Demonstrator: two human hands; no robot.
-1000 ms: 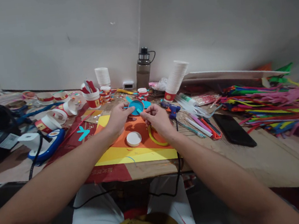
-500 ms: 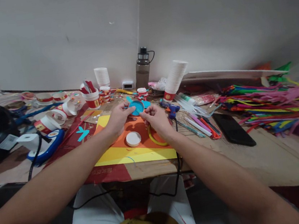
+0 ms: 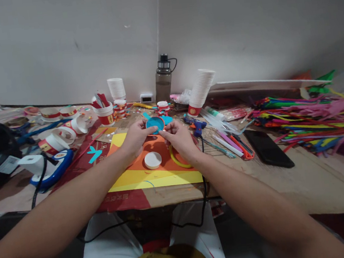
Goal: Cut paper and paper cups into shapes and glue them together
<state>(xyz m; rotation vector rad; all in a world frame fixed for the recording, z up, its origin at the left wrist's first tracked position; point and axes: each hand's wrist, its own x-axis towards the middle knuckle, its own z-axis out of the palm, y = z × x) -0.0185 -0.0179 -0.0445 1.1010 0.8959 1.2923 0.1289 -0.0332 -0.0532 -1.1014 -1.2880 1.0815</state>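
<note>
My left hand and my right hand both pinch a round, shallow paper cup piece with a blue inside, held up over the paper sheets. A blue strip sticks out at its upper left, and more blue paper shows at its right. My left thumb lies on its lower front; my right fingertips press its right edge. Below sits a white round cup bottom on orange paper. Beside my right hand curves a yellow fuzzy stem.
A hot glue gun lies to the right, its cord running off the front edge. A phone and several pipe cleaners are farther right. Behind stand a bottle and a cup stack; a blue-white power strip is left.
The blue round piece has shifted slightly left and its tilt has changed a little. Both hands keep their grip on it.
</note>
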